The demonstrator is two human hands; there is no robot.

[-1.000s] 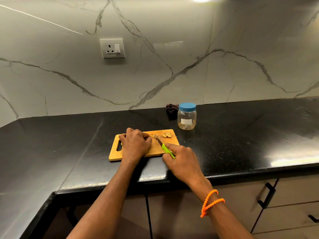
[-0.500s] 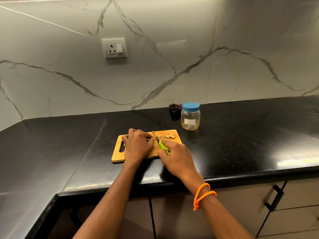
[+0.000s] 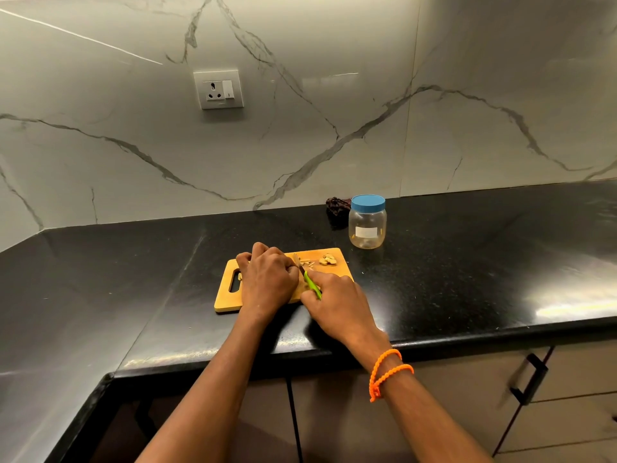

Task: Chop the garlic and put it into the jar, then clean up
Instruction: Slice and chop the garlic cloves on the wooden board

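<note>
Resting on the black countertop (image 3: 467,279), a wooden cutting board (image 3: 224,300) lies with its handle slot at the 9 o'clock end, and a small pale scrap sits just beside that slot. Over the board's left half the left hand (image 3: 267,282) is bent knuckles-up, fingers curled down and tucked against the wood at the blade's side; whatever it pins underneath is hidden, so whether it holds a clove cannot be told. Immediately at its 3 o'clock the knife (image 3: 309,279) stands nearly along the 12-to-6 line, the dark blade pointing to 12 o'clock and touching the left knuckles, the green handle running back toward 5 o'clock. The right hand (image 3: 337,305) is wrapped around that green handle, forefinger laid along its top, wrist wearing an orange beaded bracelet (image 3: 387,372). Chopped garlic (image 3: 306,262) lies as thin slivers at the blade's 1 o'clock, just beyond the right forefinger, and a small heap of garlic pieces (image 3: 328,260) sits farther toward 2 o'clock near the board's far right corner, apart from both hands. Off the board at 1 o'clock stands the clear jar (image 3: 367,227), upright, its blue lid (image 3: 368,202) on. A dark crumpled thing (image 3: 337,208) lies just at the jar's 10 o'clock against the marble wall (image 3: 334,95), where a white socket (image 3: 218,89) is mounted high at 11 o'clock.
</note>
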